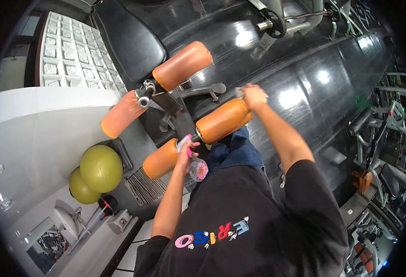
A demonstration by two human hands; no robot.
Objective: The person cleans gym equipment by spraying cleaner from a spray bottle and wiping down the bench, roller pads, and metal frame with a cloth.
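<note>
My left hand (184, 154) is closed around a clear spray bottle (197, 170) with a pink and white spray head. It is beside the left lower orange roller pad (160, 159). My right hand (254, 96) grips a greyish cloth (240, 93), mostly hidden by the fingers, at the outer end of the right lower orange roller pad (221, 121). Above these, two more orange-brown roller pads, one upper right (182, 66) and one upper left (122, 115), flank a metal bar end (143, 102).
A black padded bench (129, 41) extends beyond the pads. Two green exercise balls (101, 168) sit by the wall at left, near a striped mat (144, 185). Weight machines (382, 124) line the right side. A barbell-style machine part (276, 23) stands at the top.
</note>
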